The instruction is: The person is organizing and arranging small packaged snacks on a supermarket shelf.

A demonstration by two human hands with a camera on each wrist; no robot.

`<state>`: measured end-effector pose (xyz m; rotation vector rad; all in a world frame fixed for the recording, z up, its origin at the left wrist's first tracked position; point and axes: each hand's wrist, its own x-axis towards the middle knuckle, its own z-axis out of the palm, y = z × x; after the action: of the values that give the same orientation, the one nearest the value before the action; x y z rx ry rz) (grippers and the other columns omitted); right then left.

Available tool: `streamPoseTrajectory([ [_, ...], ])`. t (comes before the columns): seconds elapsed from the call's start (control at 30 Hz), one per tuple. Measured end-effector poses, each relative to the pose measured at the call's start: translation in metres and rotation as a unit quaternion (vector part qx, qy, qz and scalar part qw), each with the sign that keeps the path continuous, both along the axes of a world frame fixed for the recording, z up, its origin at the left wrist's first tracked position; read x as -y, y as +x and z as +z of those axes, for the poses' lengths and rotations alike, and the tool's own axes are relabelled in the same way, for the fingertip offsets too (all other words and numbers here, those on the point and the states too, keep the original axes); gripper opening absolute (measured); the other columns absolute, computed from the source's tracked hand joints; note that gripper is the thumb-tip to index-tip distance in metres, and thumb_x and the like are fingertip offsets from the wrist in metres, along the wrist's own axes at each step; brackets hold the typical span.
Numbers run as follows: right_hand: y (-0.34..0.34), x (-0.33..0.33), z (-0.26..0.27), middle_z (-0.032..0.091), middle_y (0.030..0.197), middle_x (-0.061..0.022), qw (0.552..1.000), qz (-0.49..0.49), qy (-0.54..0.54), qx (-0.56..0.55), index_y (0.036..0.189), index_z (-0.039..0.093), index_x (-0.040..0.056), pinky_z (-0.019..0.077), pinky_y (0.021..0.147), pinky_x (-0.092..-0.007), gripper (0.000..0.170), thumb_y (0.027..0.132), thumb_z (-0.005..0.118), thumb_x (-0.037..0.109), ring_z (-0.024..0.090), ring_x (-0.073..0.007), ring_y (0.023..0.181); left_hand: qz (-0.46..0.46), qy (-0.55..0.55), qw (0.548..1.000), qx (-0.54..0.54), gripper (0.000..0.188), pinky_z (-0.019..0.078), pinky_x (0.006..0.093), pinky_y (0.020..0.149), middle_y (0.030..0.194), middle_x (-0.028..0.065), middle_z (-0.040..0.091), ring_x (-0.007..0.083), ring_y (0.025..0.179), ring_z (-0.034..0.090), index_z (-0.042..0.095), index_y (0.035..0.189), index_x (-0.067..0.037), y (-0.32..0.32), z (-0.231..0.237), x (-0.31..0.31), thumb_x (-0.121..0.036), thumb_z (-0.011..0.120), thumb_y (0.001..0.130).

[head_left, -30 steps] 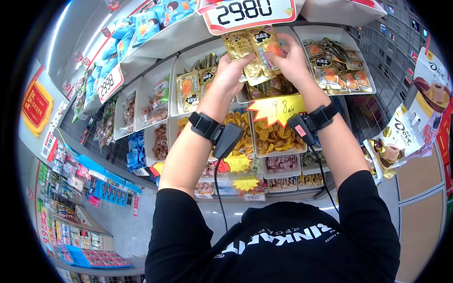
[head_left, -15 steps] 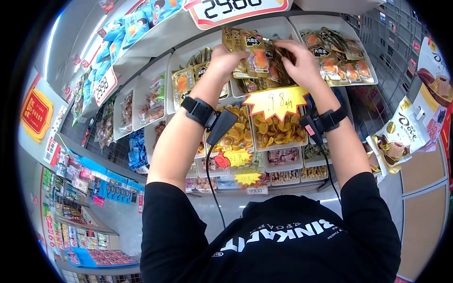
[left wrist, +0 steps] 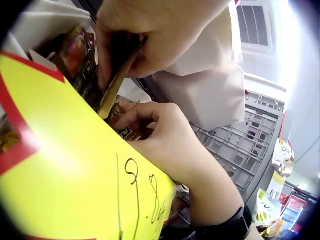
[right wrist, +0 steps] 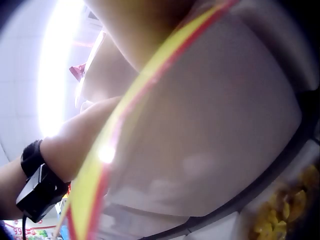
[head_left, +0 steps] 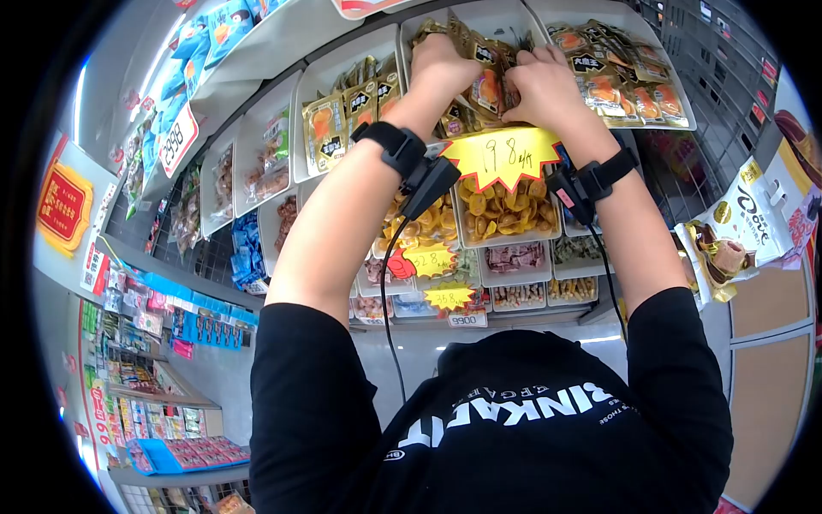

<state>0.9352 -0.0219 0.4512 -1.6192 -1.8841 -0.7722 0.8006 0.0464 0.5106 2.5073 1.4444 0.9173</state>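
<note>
In the head view both hands are inside a white bin (head_left: 411,38) of gold snack packets with orange pictures. My left hand (head_left: 438,67) is at the bin's left side. It pinches a gold packet (left wrist: 119,85) that stands on edge between thumb and fingers in the left wrist view. My right hand (head_left: 550,90) is on the right side, its fingers and thumb curled around a packet (left wrist: 131,131) among the others. An upright snack packet (head_left: 486,86) shows between the hands. In the right wrist view a yellow sign and the bin wall hide the fingers.
A yellow price sign (head_left: 501,157) is at the bin's front. Bins of similar gold packets (head_left: 342,116) stand on both sides, yellow dried slices (head_left: 509,210) below. Dove bags (head_left: 745,227) hang at the right. Blue bags (head_left: 227,30) lie on the upper left shelf.
The gold packets held up between the hands have come down into the bin. Both hands moved down with them and now grip inside it. The head view has shifted.
</note>
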Motion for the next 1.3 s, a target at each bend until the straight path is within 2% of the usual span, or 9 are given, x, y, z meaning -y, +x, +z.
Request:
streamPoseTrajectory([
  [0.27, -0.001, -0.007, -0.007, 0.058, 0.083, -0.0075, 0.998, -0.054, 0.027, 0.001, 0.077, 0.065, 0.0104, 0.0354, 0.086, -0.0374, 0.031, 0.053, 0.072, 0.028, 0.052, -0.0235, 0.09, 0.015, 0.005, 1.0, -0.019, 0.033, 0.0487, 0.0344, 0.074, 0.087, 0.0228, 0.06, 0.0327, 0.086, 0.059, 0.061, 0.08, 0.006, 0.003, 0.001, 0.006, -0.018, 0.065, 0.058],
  [0.37, -0.001, -0.011, -0.01, 0.057, 0.082, -0.0062, 0.997, -0.05, 0.055, -0.003, 0.08, 0.062, 0.0105, 0.0353, 0.086, -0.0348, 0.027, 0.055, 0.067, 0.019, 0.051, -0.0233, 0.089, 0.023, -0.046, 0.999, -0.002, 0.034, 0.0476, 0.0341, 0.074, 0.092, 0.0218, 0.06, 0.0305, 0.09, 0.058, 0.061, 0.091, 0.0, -0.003, 0.007, 0.01, -0.018, 0.065, 0.062],
  [0.43, 0.0, -0.015, -0.008, 0.057, 0.079, -0.0052, 0.996, 0.024, 0.06, 0.069, 0.08, 0.061, 0.0111, 0.0359, 0.085, -0.0343, 0.022, 0.058, 0.064, 0.015, 0.051, -0.0226, 0.088, -0.008, -0.054, 0.999, -0.001, 0.034, 0.0474, 0.0339, 0.074, 0.09, 0.0229, 0.059, 0.0306, 0.087, 0.059, 0.061, 0.089, 0.001, -0.005, 0.008, 0.002, -0.019, 0.065, 0.061],
  [0.63, -0.004, -0.02, -0.004, 0.058, 0.078, -0.0037, 0.99, -0.019, -0.028, 0.134, 0.08, 0.063, 0.0095, 0.0357, 0.085, -0.0322, 0.016, 0.064, 0.059, 0.014, 0.051, -0.0209, 0.088, 0.005, -0.04, 0.997, -0.059, 0.037, 0.047, 0.0338, 0.074, 0.092, 0.0201, 0.06, 0.0287, 0.091, 0.058, 0.062, 0.09, 0.0, 0.003, 0.018, 0.002, -0.024, 0.065, 0.062],
  [0.83, -0.011, -0.017, 0.001, 0.061, 0.084, -0.0055, 0.993, -0.014, -0.074, 0.094, 0.079, 0.062, 0.0088, 0.0327, 0.088, -0.0341, 0.019, 0.062, 0.056, 0.007, 0.051, -0.0232, 0.089, 0.04, -0.039, 0.985, -0.162, 0.041, 0.0458, 0.0339, 0.077, 0.098, 0.0216, 0.058, 0.0289, 0.093, 0.057, 0.062, 0.093, 0.0, 0.012, 0.023, -0.001, -0.029, 0.062, 0.064],
  [0.9, -0.008, -0.017, -0.001, 0.061, 0.079, -0.0058, 0.997, 0.014, -0.057, 0.053, 0.073, 0.063, 0.0106, 0.0335, 0.087, -0.0332, 0.014, 0.062, 0.056, 0.008, 0.051, -0.0228, 0.088, -0.013, -0.047, 0.98, -0.192, 0.043, 0.0452, 0.0337, 0.079, 0.099, 0.0222, 0.057, 0.0287, 0.095, 0.056, 0.061, 0.094, 0.001, 0.008, 0.026, -0.008, -0.029, 0.061, 0.064],
  [1.1, -0.006, -0.019, -0.005, 0.059, 0.074, -0.0061, 1.0, 0.023, 0.017, -0.003, 0.062, 0.064, 0.0087, 0.0381, 0.082, -0.0337, 0.009, 0.062, 0.056, 0.012, 0.051, -0.0242, 0.083, -0.014, -0.005, 0.985, -0.171, 0.042, 0.0452, 0.033, 0.078, 0.098, 0.0211, 0.058, 0.0285, 0.094, 0.056, 0.061, 0.094, 0.0, 0.016, 0.012, -0.014, -0.03, 0.061, 0.064],
  [1.23, -0.006, -0.015, -0.004, 0.06, 0.079, -0.0116, 1.0, 0.02, -0.012, -0.011, 0.069, 0.064, 0.0005, 0.0379, 0.082, -0.0354, 0.019, 0.064, 0.057, 0.017, 0.052, -0.0266, 0.086, 0.02, -0.014, 0.994, -0.108, 0.035, 0.049, 0.0341, 0.074, 0.089, 0.0223, 0.06, 0.0318, 0.087, 0.059, 0.061, 0.082, 0.005, 0.032, -0.004, -0.022, -0.02, 0.064, 0.059],
  [1.3, -0.004, -0.014, -0.005, 0.06, 0.079, -0.0119, 1.0, 0.024, -0.001, -0.018, 0.07, 0.064, 0.0012, 0.0383, 0.082, -0.0362, 0.019, 0.064, 0.056, 0.017, 0.052, -0.0268, 0.086, -0.004, -0.001, 0.994, -0.106, 0.044, 0.0492, 0.0344, 0.073, 0.091, 0.022, 0.06, 0.0318, 0.088, 0.059, 0.062, 0.086, 0.004, 0.033, -0.012, -0.032, -0.03, 0.068, 0.058],
])
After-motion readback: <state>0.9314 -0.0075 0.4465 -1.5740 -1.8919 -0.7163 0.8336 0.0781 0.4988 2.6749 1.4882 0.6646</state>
